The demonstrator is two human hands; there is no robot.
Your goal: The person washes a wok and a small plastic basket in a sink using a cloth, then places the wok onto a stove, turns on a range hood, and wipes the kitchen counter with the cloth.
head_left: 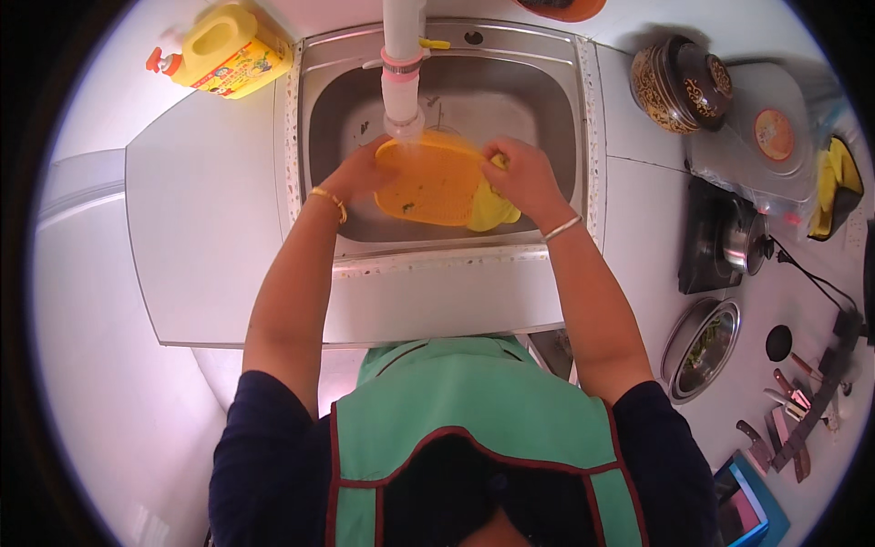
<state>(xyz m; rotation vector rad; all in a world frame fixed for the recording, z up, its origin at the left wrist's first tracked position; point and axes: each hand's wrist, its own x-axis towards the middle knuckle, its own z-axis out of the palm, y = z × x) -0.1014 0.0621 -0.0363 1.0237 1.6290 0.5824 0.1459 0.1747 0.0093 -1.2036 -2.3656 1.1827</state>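
Observation:
An orange perforated plastic basket (427, 182) is held up in the steel sink (351, 96), under the white tap spout (401, 96). Dark scraps cling to its inside. At its left rim my left hand (366, 171) is closed on the edge, slightly blurred, with some fingers hidden by the basket. A yellow cloth (492, 210) hangs from my right hand (521, 171), which is closed around it against the basket's right end. Whether that hand also grips the rim I cannot tell.
A yellow pump jug (228, 55) stands at the sink's upper left. To the right are a patterned brown pot (670, 87), a saucepan (743, 244) by a black cooktop (702, 237), a steel bowl (702, 351) with greens, and several knives (793, 401) on a wall rack.

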